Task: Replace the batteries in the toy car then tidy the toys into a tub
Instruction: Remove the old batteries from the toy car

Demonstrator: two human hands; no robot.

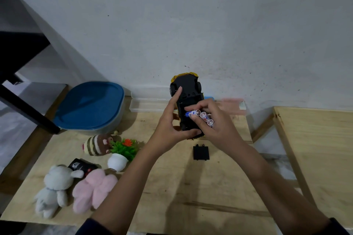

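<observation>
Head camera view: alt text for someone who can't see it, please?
A left hand holds a yellow toy car upside down over a wooden table while the right hand grips three batteries at its underside. The black battery cover lies on the table, soft toys and a blue-lidded tub to the left.

Print on batteries (201,115) seemingly unreadable

a light wooden desk (172,187) stands against a grey wall (191,25) with small dark marks. at the back edge of the desk lies a clear plastic tray (147,105), touching the wall. a second wooden table (321,149) stands near the desk's right edge, a gap between them. at the back left corner a black slanted furniture leg (28,108) crosses above the pale floor (11,131).
</observation>
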